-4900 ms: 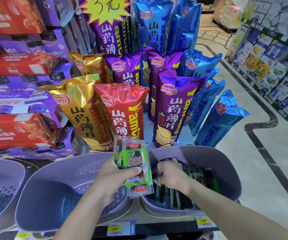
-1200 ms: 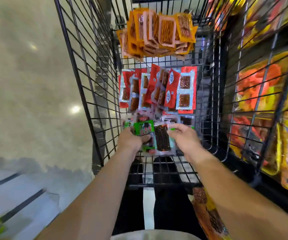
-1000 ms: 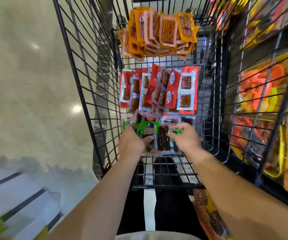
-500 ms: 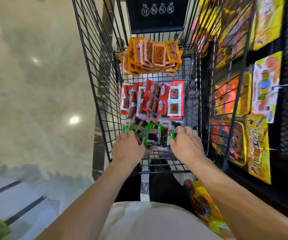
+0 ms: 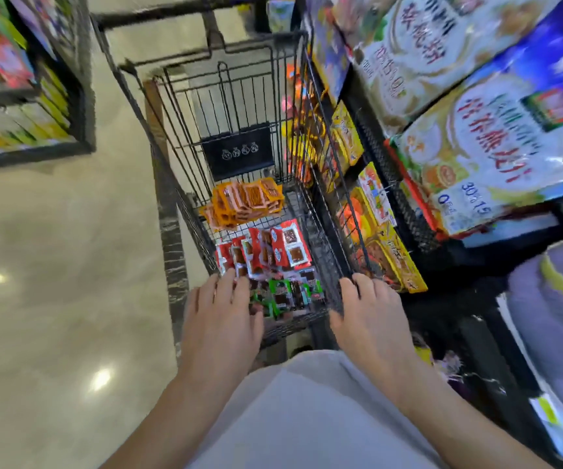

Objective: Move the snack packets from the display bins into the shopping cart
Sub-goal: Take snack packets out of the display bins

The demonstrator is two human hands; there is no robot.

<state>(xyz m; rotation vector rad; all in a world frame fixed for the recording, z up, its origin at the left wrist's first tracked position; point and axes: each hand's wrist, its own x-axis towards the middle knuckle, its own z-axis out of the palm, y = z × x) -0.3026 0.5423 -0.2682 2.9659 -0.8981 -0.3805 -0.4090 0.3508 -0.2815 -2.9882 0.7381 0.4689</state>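
The black wire shopping cart point(image 5: 185, 184) stands in front of me. On its floor lie three groups of snack packets: orange packets point(image 5: 246, 201) at the far end, red packets point(image 5: 263, 248) in the middle, green packets point(image 5: 287, 294) nearest me. My left hand point(image 5: 221, 319) hovers above the cart's near left corner with its fingers straight, holding nothing. Over the near right corner, my right hand point(image 5: 370, 319) is also empty, its fingers relaxed and pointing into the cart. Both hands are apart from the green packets.
A shelf of yellow snack bags point(image 5: 388, 245) and big boxes point(image 5: 483, 157) runs along the cart's right side. A purple display bin point(image 5: 557, 309) shows at the right edge. Another shelf point(image 5: 19, 79) stands at the far left across a bare polished floor point(image 5: 53, 265).
Both hands let go of the green packets, which now lie on the cart floor, and drew back toward me. The view tilted up and right.
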